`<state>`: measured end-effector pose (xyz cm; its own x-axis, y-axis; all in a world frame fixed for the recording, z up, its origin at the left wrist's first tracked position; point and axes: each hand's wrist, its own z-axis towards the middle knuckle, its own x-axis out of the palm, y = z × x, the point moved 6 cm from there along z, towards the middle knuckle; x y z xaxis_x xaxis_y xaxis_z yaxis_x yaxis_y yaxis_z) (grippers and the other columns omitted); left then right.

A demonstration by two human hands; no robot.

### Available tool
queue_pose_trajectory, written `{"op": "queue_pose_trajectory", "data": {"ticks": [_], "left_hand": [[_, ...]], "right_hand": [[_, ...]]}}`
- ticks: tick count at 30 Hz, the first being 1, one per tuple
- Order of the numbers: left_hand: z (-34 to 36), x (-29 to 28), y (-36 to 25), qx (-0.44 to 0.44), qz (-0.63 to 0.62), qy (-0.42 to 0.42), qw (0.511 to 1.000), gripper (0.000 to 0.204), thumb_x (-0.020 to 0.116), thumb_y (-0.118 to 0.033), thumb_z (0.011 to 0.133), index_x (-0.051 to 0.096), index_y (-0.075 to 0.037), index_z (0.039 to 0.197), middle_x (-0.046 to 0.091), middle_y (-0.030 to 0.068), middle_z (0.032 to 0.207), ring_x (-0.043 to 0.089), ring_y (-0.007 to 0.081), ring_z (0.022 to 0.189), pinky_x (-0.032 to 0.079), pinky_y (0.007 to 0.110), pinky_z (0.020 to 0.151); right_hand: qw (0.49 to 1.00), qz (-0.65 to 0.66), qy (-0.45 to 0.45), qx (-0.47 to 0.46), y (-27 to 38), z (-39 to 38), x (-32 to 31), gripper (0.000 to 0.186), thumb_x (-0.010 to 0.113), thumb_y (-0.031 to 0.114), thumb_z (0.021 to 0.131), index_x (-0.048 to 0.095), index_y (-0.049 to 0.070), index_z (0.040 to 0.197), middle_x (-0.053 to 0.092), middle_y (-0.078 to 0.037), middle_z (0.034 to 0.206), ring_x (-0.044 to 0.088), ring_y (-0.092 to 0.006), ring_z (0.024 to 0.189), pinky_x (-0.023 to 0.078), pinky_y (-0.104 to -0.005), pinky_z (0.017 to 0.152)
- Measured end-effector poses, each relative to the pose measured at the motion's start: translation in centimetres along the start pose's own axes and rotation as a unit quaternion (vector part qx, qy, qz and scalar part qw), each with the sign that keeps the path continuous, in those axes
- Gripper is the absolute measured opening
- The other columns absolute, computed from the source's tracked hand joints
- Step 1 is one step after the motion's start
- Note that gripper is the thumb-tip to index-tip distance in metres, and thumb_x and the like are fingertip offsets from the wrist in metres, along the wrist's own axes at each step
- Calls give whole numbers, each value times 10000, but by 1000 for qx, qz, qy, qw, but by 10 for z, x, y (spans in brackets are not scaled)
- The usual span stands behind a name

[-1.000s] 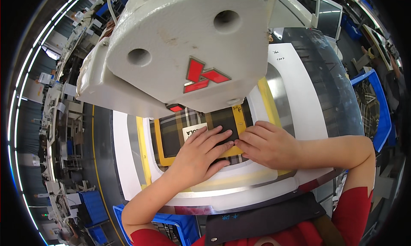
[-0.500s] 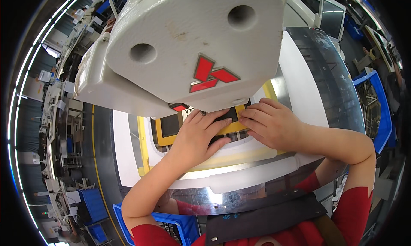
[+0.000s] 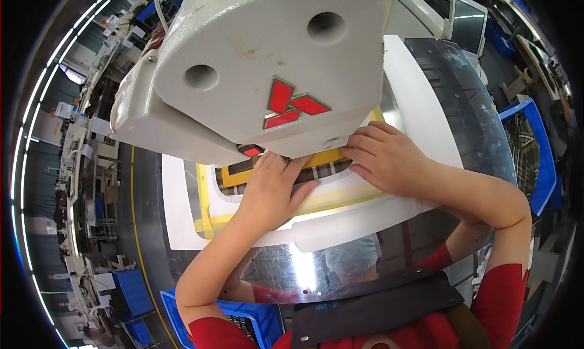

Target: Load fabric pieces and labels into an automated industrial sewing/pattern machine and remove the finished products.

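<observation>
My left hand (image 3: 267, 191) lies flat with fingers stretched forward on a yellow frame (image 3: 236, 179) and the dark plaid fabric (image 3: 325, 171) around it. Its fingertips reach under the edge of a grey-white sewing machine head (image 3: 243, 75), which hides part of the frame. On the frame's right end rests my right hand (image 3: 389, 157), fingers slightly bent and pressing down, no grip visible. Frame and fabric sit in the opening of a white sheet (image 3: 337, 186) edged with yellow tape (image 3: 204, 197).
A shiny metal table (image 3: 261, 270) curves between the sheet and my body. Blue baskets stand at the right (image 3: 544, 185) and at the lower left (image 3: 267, 328). A screen (image 3: 468, 24) is at the far right, and rows of workstations (image 3: 91, 166) line the left.
The white sheet, with the frame and fabric, has slid away from me, further under the machine head. Both hands have moved with it. More of the metal table's front shows.
</observation>
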<state>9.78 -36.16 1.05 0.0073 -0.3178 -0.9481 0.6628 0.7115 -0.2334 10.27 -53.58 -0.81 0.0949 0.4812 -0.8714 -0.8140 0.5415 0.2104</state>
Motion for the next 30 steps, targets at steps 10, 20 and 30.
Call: {"op": "queue_pose_trajectory", "data": {"ticks": [10,20,30], "left_hand": [[-23,4,-53,41,-69,57,995,594,672,-326,834,489,-50,1327,458,174,1387,394,354,1323,312,501,1089],[-37,13,-72,100,-56,34,993,395,646,-153,813,588,-94,1199,541,82,1326,512,263,1228,418,401,991],[-35,-1,-71,113,-69,-15,991,349,676,-167,814,595,-92,1145,573,83,1254,555,260,1166,459,377,922]], "right_hand": [[997,40,21,66,-20,5,-13,438,694,289,808,611,32,1153,595,-115,1178,522,-300,1153,384,-432,1023],[988,45,37,140,-29,16,3,618,704,427,777,578,6,1211,544,-133,1286,437,-309,1280,326,-438,1073],[982,65,99,149,-32,18,-10,638,706,399,779,566,29,1279,490,-107,1402,394,-273,1345,290,-426,1110]]}}
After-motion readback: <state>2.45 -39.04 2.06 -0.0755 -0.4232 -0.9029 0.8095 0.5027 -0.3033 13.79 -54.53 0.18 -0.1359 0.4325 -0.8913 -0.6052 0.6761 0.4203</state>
